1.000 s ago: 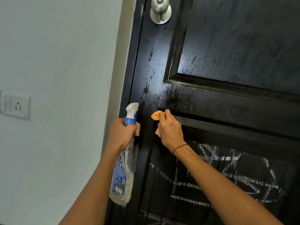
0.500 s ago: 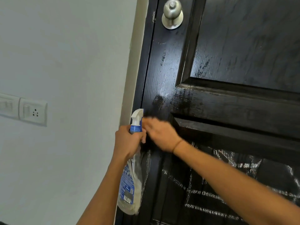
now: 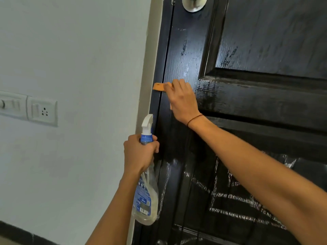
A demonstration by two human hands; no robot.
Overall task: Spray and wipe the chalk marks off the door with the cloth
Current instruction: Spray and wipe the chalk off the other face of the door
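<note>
The black panelled door point(image 3: 265, 41) fills the right half of the view and looks wet and glossy in its middle band. White chalk marks point(image 3: 230, 197) cover its lower panel. My right hand point(image 3: 182, 101) presses an orange cloth point(image 3: 160, 86) against the door's left stile, near the frame edge; most of the cloth is hidden under the fingers. My left hand point(image 3: 138, 152) grips the neck of a clear spray bottle point(image 3: 146, 200) with a blue label and white nozzle, held upright just left of the door edge.
A silver door knob point(image 3: 193, 4) sits at the top edge. The pale wall point(image 3: 79, 50) on the left carries a white switch and socket plate point(image 3: 42, 111). A cream door frame strip point(image 3: 146, 68) runs between wall and door.
My right hand with the cloth has moved up and left along the door's stile towards the frame. The left hand keeps holding the bottle in about the same place.
</note>
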